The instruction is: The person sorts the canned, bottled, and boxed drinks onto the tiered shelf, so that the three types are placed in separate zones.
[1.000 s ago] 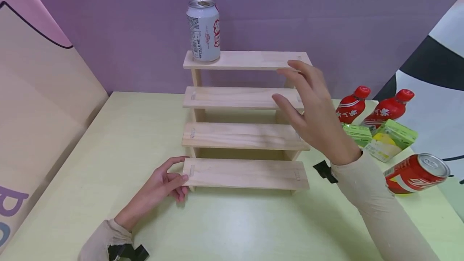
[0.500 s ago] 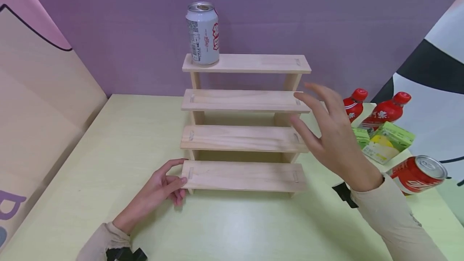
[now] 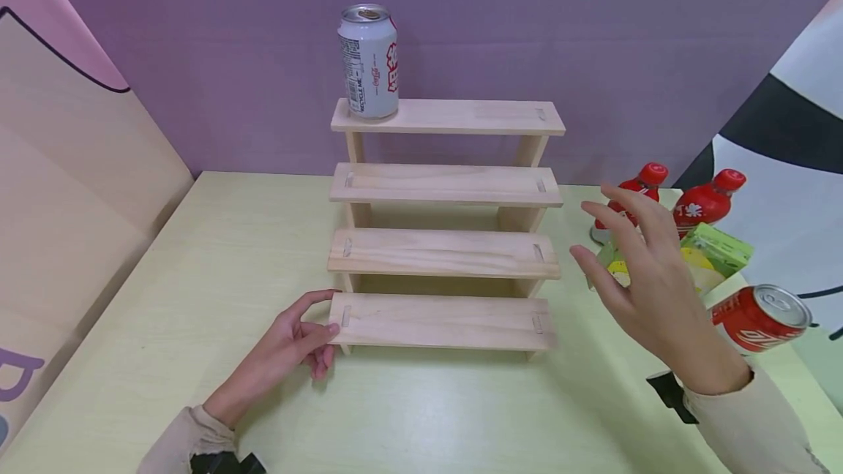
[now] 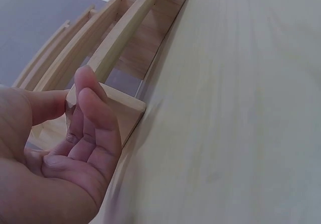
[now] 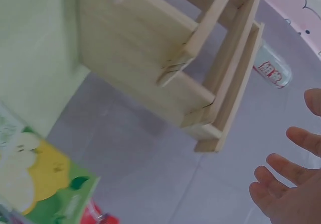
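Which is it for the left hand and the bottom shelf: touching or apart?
Touching. The head view shows the left hand gripping the bottom shelf, thumb over its left front corner.

Stepped rack (image 3: 444, 252): pale wood, visible grain. Upper-centre can (image 3: 370, 68): white, red lettering, silver top. Lower-right can (image 3: 757, 319): red, white lettering, silver top. Bottles (image 3: 703, 205): red, white flower on right one. Cartons (image 3: 721, 247): green/yellow. Counter (image 3: 421, 415): pale yellow-green. Backdrop (image 3: 474, 28): purple, pink upper left. Sleeves (image 3: 754, 423): beige

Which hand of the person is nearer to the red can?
Right. The right hand is in the air, just left of the red can; the left hand is farther away, holding the left end of the lowest wooden step.
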The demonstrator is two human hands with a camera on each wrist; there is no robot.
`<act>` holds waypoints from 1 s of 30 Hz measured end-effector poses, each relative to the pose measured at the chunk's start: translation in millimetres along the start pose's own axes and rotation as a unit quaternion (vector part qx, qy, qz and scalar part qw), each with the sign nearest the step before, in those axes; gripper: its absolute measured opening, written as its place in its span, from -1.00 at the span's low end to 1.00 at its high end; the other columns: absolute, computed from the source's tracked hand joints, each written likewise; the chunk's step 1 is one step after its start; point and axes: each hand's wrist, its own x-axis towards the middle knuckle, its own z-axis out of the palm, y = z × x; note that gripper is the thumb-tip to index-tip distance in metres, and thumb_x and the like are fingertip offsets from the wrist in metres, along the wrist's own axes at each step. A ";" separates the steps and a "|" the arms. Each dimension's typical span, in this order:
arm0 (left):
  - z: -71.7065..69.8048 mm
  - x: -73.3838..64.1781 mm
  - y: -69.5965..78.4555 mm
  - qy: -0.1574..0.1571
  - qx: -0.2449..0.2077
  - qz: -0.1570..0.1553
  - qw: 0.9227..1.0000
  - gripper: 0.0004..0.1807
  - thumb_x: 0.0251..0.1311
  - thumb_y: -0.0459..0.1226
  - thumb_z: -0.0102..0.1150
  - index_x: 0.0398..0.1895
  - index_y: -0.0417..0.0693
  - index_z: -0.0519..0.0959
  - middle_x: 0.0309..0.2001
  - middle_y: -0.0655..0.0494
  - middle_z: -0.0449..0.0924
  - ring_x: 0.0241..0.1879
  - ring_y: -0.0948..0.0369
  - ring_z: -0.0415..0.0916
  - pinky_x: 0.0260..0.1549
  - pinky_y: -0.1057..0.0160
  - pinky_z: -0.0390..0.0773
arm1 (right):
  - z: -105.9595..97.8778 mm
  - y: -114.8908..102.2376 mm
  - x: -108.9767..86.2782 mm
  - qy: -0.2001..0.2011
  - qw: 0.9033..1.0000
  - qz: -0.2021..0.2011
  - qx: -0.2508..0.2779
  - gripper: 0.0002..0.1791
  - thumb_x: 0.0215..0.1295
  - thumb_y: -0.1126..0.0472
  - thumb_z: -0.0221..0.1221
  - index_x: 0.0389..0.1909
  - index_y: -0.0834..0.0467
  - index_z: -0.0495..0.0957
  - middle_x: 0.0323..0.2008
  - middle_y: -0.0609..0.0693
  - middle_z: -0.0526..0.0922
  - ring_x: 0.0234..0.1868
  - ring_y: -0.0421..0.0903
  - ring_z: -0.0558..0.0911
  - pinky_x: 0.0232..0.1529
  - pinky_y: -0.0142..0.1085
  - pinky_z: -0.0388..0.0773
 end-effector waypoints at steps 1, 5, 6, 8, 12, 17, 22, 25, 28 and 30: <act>-0.1 0.1 0.0 0.000 0.000 0.001 1.000 -0.34 0.46 -0.23 0.09 0.49 -0.14 0.05 -0.53 -0.02 0.59 -0.59 0.21 0.52 -0.54 0.22 0.63 | -0.8 2.8 -3.8 -0.002 1.000 0.005 -0.004 -0.24 0.41 -0.35 -0.05 0.28 0.20 0.45 0.34 0.24 0.34 0.37 0.21 0.26 0.32 0.09 0.34; -0.6 0.8 0.0 0.000 -0.002 0.002 1.000 -0.35 0.46 -0.24 0.09 0.49 -0.15 0.05 -0.53 -0.02 0.59 -0.58 0.21 0.52 -0.53 0.22 0.63 | -4.6 11.8 -18.7 -0.012 0.999 0.028 -0.018 -0.30 0.41 -0.27 0.05 0.33 0.16 0.42 0.35 0.23 0.33 0.37 0.20 0.26 0.25 0.16 0.38; -0.7 1.2 -0.1 0.000 -0.002 0.003 1.000 -0.35 0.46 -0.25 0.09 0.48 -0.14 0.06 -0.53 -0.02 0.59 -0.58 0.21 0.52 -0.53 0.23 0.63 | -5.4 13.7 -22.0 -0.016 0.999 0.037 -0.021 -0.29 0.40 -0.27 0.06 0.34 0.15 0.42 0.36 0.23 0.32 0.38 0.20 0.25 0.23 0.21 0.40; -0.8 2.1 -0.1 0.001 -0.003 0.003 1.000 -0.36 0.46 -0.25 0.09 0.48 -0.14 0.07 -0.53 -0.02 0.59 -0.58 0.21 0.52 -0.54 0.23 0.63 | -7.9 16.9 -28.1 -0.022 0.998 0.052 -0.027 -0.31 0.40 -0.24 0.08 0.36 0.14 0.40 0.38 0.22 0.30 0.40 0.19 0.24 0.18 0.27 0.40; -0.7 3.9 0.4 0.005 -0.005 0.003 1.000 -0.38 0.45 -0.26 0.09 0.47 -0.12 0.10 -0.53 -0.02 0.58 -0.59 0.21 0.51 -0.55 0.26 0.61 | -12.5 24.1 -37.4 -0.022 0.997 0.065 -0.035 -0.30 0.42 -0.26 0.04 0.35 0.15 0.41 0.38 0.23 0.29 0.41 0.21 0.22 0.28 0.23 0.33; -0.7 4.8 1.2 0.007 -0.008 -0.001 1.000 -0.36 0.45 -0.26 0.10 0.47 -0.11 0.09 -0.54 -0.02 0.58 -0.59 0.21 0.50 -0.54 0.27 0.61 | -18.3 34.2 -47.7 0.001 0.996 0.077 -0.038 -0.25 0.42 -0.31 -0.01 0.34 0.20 0.40 0.39 0.23 0.30 0.41 0.22 0.20 0.39 0.06 0.22; -0.4 6.0 0.5 0.006 -0.009 0.002 1.000 -0.37 0.45 -0.27 0.10 0.47 -0.11 0.09 -0.53 -0.02 0.59 -0.59 0.22 0.50 -0.55 0.28 0.60 | -22.0 45.6 -60.3 0.045 0.993 0.101 -0.036 -0.35 0.43 -0.14 0.09 0.30 0.27 0.43 0.38 0.26 0.31 0.41 0.23 0.21 0.38 -0.04 0.19; -0.1 6.4 -0.2 0.004 -0.008 0.004 1.000 -0.37 0.45 -0.26 0.09 0.48 -0.12 0.08 -0.53 -0.01 0.59 -0.58 0.22 0.50 -0.55 0.27 0.61 | -22.5 52.2 -68.5 0.062 0.990 0.118 -0.047 -0.37 0.43 -0.09 0.12 0.27 0.33 0.43 0.37 0.30 0.31 0.41 0.26 0.20 0.40 0.04 0.17; -0.2 4.5 -1.1 0.003 -0.005 0.002 1.000 -0.36 0.46 -0.26 0.09 0.48 -0.13 0.07 -0.53 0.00 0.59 -0.58 0.22 0.52 -0.54 0.26 0.62 | -22.4 58.3 -76.0 0.072 0.987 0.133 -0.051 -0.39 0.43 -0.05 0.14 0.25 0.36 0.44 0.36 0.33 0.31 0.41 0.28 0.20 0.41 0.13 0.14; -0.4 2.7 -1.4 0.003 -0.002 0.002 1.000 -0.36 0.46 -0.26 0.09 0.48 -0.15 0.07 -0.53 0.01 0.60 -0.58 0.21 0.52 -0.54 0.24 0.63 | -22.5 61.0 -81.2 0.074 0.985 0.149 -0.054 -0.42 0.42 0.00 0.15 0.24 0.37 0.44 0.36 0.33 0.31 0.42 0.27 0.19 0.41 0.18 0.11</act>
